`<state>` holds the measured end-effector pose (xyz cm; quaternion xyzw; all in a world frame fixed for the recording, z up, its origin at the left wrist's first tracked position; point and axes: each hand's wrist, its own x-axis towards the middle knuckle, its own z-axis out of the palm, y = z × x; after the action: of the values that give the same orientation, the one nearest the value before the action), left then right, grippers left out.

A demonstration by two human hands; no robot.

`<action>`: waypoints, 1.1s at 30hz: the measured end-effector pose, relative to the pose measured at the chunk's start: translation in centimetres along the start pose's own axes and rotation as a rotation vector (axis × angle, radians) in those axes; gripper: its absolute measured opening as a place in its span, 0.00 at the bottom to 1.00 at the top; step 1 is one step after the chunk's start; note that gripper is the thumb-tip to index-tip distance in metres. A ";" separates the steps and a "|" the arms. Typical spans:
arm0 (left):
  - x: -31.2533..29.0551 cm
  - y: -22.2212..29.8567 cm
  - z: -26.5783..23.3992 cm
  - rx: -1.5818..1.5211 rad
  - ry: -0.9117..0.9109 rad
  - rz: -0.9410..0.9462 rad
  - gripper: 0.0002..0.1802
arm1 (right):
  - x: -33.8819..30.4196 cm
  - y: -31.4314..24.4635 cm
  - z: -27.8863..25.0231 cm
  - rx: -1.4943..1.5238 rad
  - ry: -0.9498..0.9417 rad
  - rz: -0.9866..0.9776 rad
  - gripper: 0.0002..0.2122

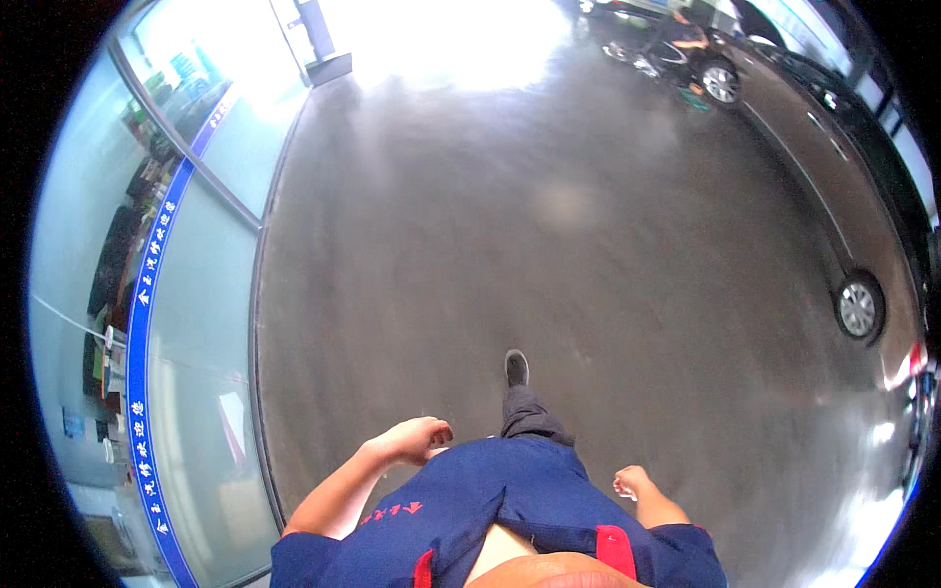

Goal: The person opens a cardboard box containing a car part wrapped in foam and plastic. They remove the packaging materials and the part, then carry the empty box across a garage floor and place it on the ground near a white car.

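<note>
My left hand (420, 439) hangs beside my left hip, its fingers loosely curled and apart, with nothing seen in it. On the other side, my right hand (633, 481) swings low with the fingers closed. A small whitish bit shows at its lower edge; what it is cannot be made out. Both hands are off every surface, close to my dark blue work shirt (461, 490) with red trim. One dark shoe (517, 368) is planted ahead of me on the grey floor (421, 255).
A glass partition (211, 333) with a blue lettered strip (143, 333) runs along the left. On the right stands a brown car (799, 147). A person (679, 31) is low beside another vehicle's front wheel (720, 83) at the far right. Bright light fills the far opening.
</note>
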<state>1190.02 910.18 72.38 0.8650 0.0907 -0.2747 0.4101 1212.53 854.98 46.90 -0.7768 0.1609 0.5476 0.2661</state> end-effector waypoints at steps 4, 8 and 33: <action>8.4 -0.8 -14.2 -0.272 0.085 -0.074 0.19 | 4.5 -30.1 0.8 -0.441 -0.135 -0.050 0.09; 15.9 -5.3 -28.6 -0.137 0.275 -0.007 0.19 | 15.9 -59.1 1.0 -0.721 0.029 -0.849 0.08; 67.9 -74.7 -128.4 -0.170 0.443 -0.696 0.13 | 50.5 -171.4 8.6 -0.776 -0.161 -0.198 0.08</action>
<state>1269.48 1051.35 51.58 0.7840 0.4858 -0.1958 0.3331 1316.35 1000.42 38.10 -0.7858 -0.1545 0.5987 0.0164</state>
